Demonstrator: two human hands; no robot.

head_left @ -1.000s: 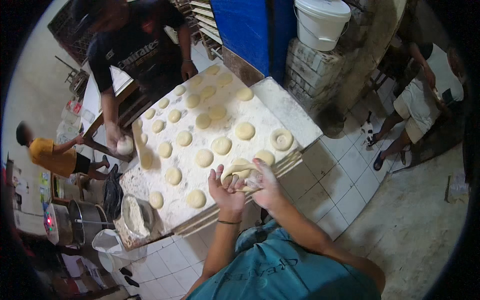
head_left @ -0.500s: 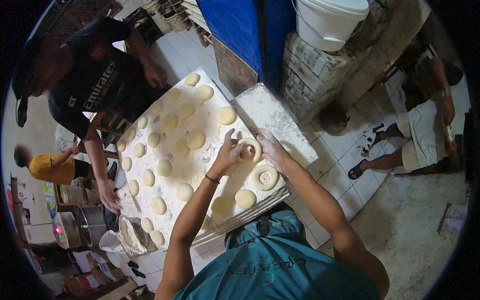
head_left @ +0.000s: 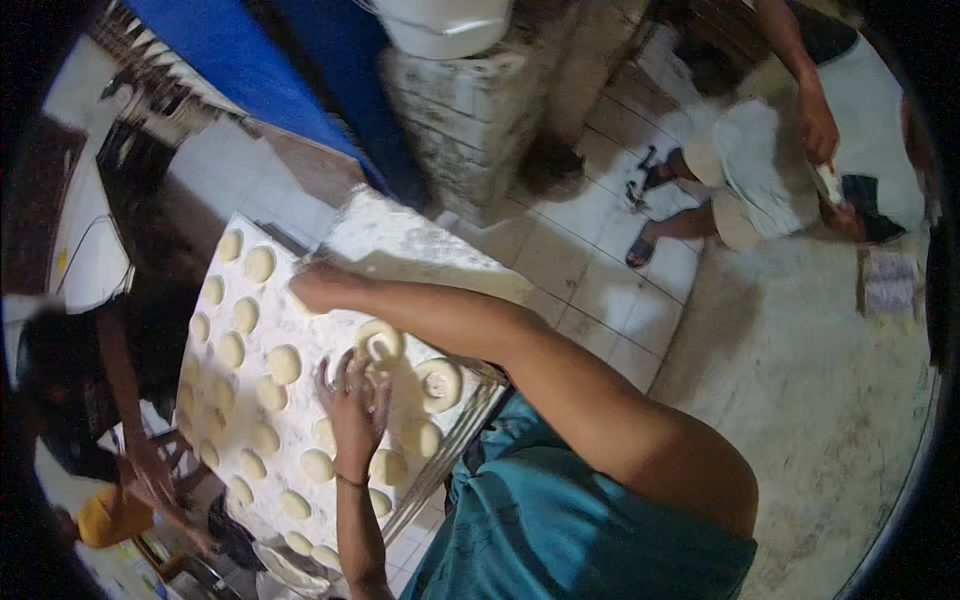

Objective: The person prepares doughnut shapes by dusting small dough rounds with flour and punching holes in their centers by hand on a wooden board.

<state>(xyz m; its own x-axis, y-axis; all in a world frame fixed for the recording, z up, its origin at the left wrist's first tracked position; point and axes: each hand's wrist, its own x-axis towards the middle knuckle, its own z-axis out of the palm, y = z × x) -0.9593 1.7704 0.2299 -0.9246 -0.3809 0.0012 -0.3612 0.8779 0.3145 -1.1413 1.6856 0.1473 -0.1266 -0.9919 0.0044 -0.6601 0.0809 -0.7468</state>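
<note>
Many pale round dough pieces (head_left: 284, 364) lie spread on a floured white board (head_left: 330, 222). Two of them have open centres: one dough ring (head_left: 380, 342) near the board's right edge, and another dough ring (head_left: 438, 386) beside it, closer to me. My left hand (head_left: 352, 408) is over the board just below the first ring, fingers spread and floury, holding nothing. My right arm stretches across the board, and my right hand (head_left: 325, 288) reaches down at the far right edge. A bit of pale dough shows at its fingertips; the fingers themselves are mostly hidden and blurred.
Across the board on the left stands a co-worker in dark clothes (head_left: 60, 390). A person in yellow (head_left: 115, 515) is behind. Another person in shorts (head_left: 765, 170) stands at upper right. A floury block pillar (head_left: 455, 120) holds a white bucket (head_left: 450, 25). A metal bowl (head_left: 290, 570) sits lower left.
Both my hands have let go of the dough ring, which lies on the board. My right hand has moved across to the far edge. The view has turned right.
</note>
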